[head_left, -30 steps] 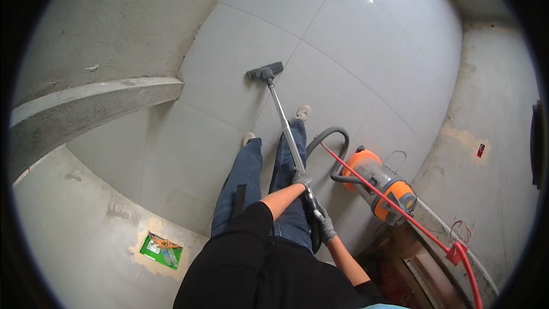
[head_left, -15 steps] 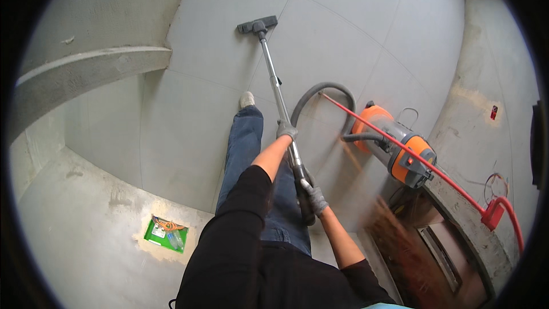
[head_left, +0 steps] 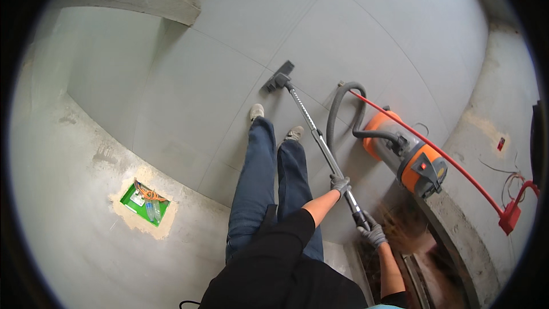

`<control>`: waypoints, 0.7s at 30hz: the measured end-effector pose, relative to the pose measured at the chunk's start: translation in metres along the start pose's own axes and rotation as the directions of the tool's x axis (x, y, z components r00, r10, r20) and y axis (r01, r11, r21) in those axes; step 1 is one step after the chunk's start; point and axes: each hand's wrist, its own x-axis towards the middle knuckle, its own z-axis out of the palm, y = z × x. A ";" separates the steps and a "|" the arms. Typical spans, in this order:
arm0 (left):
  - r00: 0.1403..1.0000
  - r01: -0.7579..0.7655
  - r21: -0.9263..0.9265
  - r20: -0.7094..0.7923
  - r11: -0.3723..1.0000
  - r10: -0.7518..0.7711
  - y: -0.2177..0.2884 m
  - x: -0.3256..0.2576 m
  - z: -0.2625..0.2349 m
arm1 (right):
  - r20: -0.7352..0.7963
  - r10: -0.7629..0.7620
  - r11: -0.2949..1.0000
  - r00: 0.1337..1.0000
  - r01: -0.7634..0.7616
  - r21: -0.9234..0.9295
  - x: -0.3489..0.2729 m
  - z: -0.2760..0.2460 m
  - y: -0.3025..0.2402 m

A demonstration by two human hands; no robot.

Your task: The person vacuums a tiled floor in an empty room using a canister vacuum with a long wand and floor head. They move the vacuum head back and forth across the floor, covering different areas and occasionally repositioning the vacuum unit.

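Person is standing on a big grey tiled floor point(head_left: 189, 109), looking down at their own legs in dark jeans point(head_left: 269, 189) and pale shoes. Both hands are in grey gloves and both are on the vacuum wand point(head_left: 317, 137), a shiny metal tube running up and away from them. The left hand point(head_left: 341, 183) sits higher up the tube with its fingers wrapped shut around it. The right hand point(head_left: 374, 233) is lower, near the dark grip end, fingers also closed tight on the wand.

The wand slants out ahead of the feet to a dark floor nozzle point(head_left: 278, 76), which lies flat on the tiles just beyond the left shoe. A grey hose point(head_left: 338, 111) loops over to the orange and grey vacuum canister point(head_left: 409, 157), which sits on the floor to the right, near the wand but not touching it. A red cable point(head_left: 452, 163) runs past the canister toward the right wall.

Off to the left, well apart from everything, there's a green box point(head_left: 144, 202) set into the bare concrete wall, with loose wires in it.
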 end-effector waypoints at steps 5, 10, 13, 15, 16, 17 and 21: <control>0.989 -0.132 -0.398 0.006 0.908 0.146 0.111 0.113 -0.066 | 0.095 0.122 0.957 0.988 -0.091 -0.274 0.094 0.035 -0.140; 0.952 -0.300 -0.324 -0.162 0.897 0.260 0.263 0.186 -0.248 | 0.231 -0.083 0.984 0.969 0.116 -0.133 0.188 0.175 -0.249; 0.937 -0.318 -0.201 -0.215 0.927 0.275 0.303 0.200 -0.313 | 0.140 -0.467 0.861 0.873 0.485 -0.153 0.218 0.234 -0.258; 0.948 -0.284 -0.135 -0.189 0.949 0.257 0.287 0.197 -0.313 | 0.126 -0.352 0.929 0.927 0.363 -0.075 0.208 0.236 -0.242; 0.933 -0.313 -0.095 -0.215 0.945 0.287 0.267 0.193 -0.301 | 0.141 -0.288 0.951 0.947 0.300 -0.070 0.197 0.233 -0.231; 0.906 -0.361 -0.029 -0.249 0.932 0.343 0.236 0.183 -0.280 | 0.122 -0.290 0.955 0.949 0.295 -0.033 0.175 0.219 -0.216; 0.901 -0.356 0.145 -0.209 0.923 0.380 0.104 0.113 -0.184 | 0.108 0.080 0.996 0.991 -0.076 -0.040 0.068 0.163 -0.157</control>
